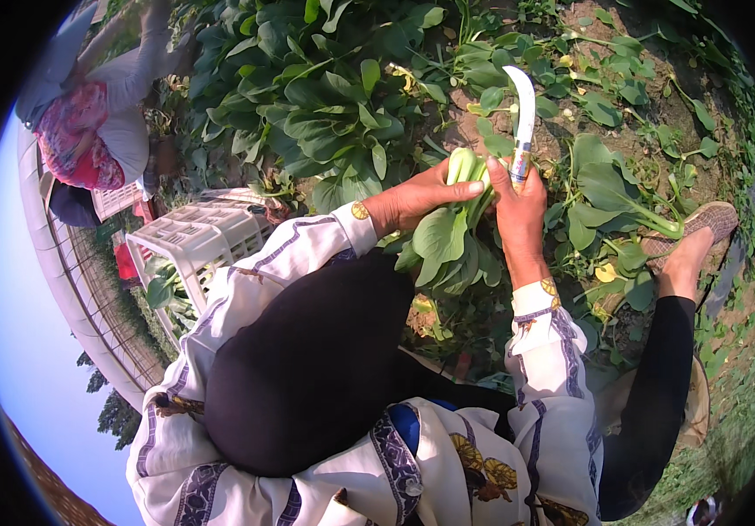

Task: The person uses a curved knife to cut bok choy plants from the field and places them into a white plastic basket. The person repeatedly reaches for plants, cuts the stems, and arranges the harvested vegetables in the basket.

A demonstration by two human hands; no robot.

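A head of bok choy [446,237] hangs leaves-down between my hands, its pale green stem base turned up. My left hand [427,194] is wrapped around the stems, with the thumb across them. In my right hand [523,204] is the handle of a harvesting knife [523,108] with a curved blade, which points up and away from the plant. My right thumb rests against the stems at the plant's side. The fingers behind the stems are partly hidden.
Dense leafy greens [325,112] grow ahead. A loose bok choy plant [614,197] lies by my shoe [713,227]. To the left stands a white plastic crate [196,230] with greens inside. Another person [98,125] bends near a second crate [116,199]. Cut leaves litter the soil.
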